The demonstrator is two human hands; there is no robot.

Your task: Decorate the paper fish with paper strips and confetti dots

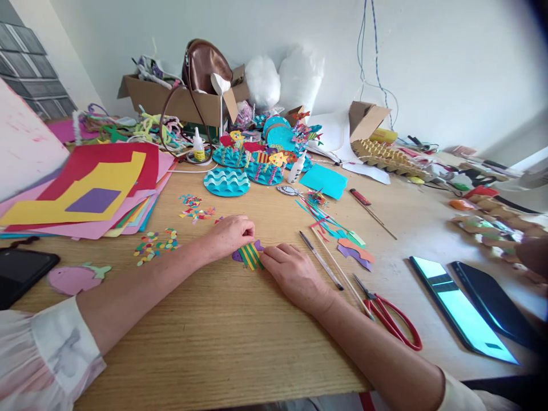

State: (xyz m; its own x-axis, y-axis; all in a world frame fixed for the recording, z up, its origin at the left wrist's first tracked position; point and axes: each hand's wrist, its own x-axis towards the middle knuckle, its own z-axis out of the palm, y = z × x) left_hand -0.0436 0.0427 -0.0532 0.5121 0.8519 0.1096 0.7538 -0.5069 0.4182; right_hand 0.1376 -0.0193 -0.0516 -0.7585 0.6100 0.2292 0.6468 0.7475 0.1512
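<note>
Lying between left hand (233, 235) and right hand (294, 275), the striped paper fish (250, 257) looks light and easily creased, best held by its edges; whether either grip pinches it, I cannot tell.

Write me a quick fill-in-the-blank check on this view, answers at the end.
1. The left hand and right hand are at a paper piece striped green and ____.
2. The scissors have ____ handles.
3. The fish cut-out by the left forearm has a pink body and a ____ tail.

Missing words: yellow; red; green.
</note>
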